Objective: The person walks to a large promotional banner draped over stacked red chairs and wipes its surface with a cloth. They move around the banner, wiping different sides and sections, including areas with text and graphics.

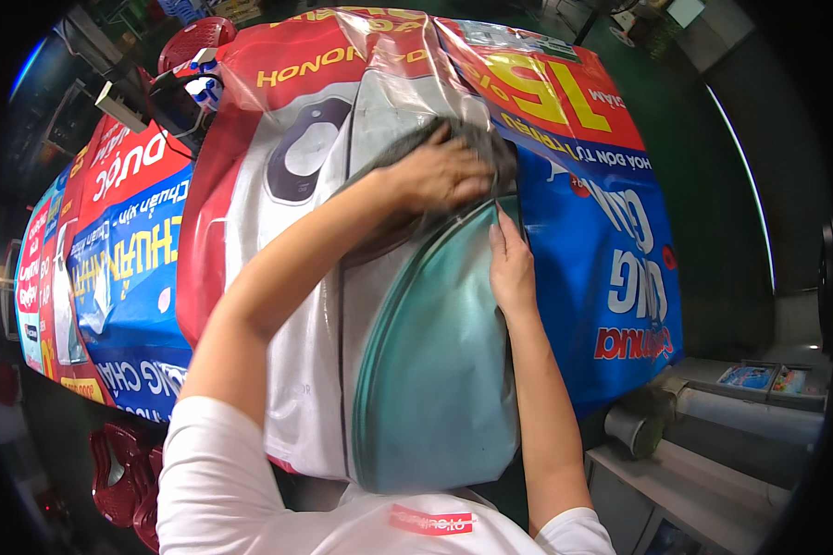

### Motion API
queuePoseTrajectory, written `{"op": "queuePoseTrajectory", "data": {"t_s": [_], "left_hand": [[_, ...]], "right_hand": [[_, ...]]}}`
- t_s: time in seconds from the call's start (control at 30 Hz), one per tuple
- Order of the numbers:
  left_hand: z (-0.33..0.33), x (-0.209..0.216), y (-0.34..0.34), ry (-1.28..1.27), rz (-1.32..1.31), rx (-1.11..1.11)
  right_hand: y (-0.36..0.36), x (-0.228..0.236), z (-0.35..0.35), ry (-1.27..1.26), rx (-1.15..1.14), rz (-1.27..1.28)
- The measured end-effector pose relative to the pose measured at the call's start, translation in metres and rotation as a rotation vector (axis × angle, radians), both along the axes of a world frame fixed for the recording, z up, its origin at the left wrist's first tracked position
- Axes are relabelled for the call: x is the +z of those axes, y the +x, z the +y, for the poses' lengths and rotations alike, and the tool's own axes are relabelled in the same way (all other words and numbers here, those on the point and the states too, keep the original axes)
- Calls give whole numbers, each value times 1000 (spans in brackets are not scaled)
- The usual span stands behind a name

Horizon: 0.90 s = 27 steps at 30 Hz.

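A printed banner (278, 213) in red, blue and white covers the table in front of me. On it lies a clear plastic sheet (407, 83), glossy and wrinkled. My left hand (444, 171) presses down flat on a grey cloth (477, 139) near the middle of the banner. My right hand (511, 264) rests beside it with fingers stretched out, touching the edge of a teal curved panel (435, 370) where it meets the blue part of the banner. Neither hand is closed around anything that I can see, apart from the cloth under the left palm.
Red plastic stools stand at the lower left (120, 472) and at the top left (194, 42). A black device with cables (171, 102) sits at the banner's far left corner. A grey shelf with a metal cup (634, 430) and small boxes (759, 377) lies to the right.
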<state>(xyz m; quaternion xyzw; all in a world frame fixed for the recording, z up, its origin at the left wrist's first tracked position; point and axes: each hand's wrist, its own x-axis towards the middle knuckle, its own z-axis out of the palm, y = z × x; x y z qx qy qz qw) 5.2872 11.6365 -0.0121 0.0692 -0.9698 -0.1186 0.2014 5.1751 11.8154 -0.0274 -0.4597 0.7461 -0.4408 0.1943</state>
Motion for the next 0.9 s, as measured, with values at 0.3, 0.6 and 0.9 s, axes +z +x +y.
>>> {"op": "queuePoseTrajectory", "data": {"t_s": [0.3, 0.6, 0.9], "left_hand": [[-72, -1, 33, 84, -364, 749], [114, 25, 132, 162, -118, 685], [195, 168, 72, 834, 346, 145]], "right_hand": [[16, 6, 18, 38, -48, -65], [-3, -8, 6, 3, -10, -117], [24, 76, 63, -390, 553, -646]]}}
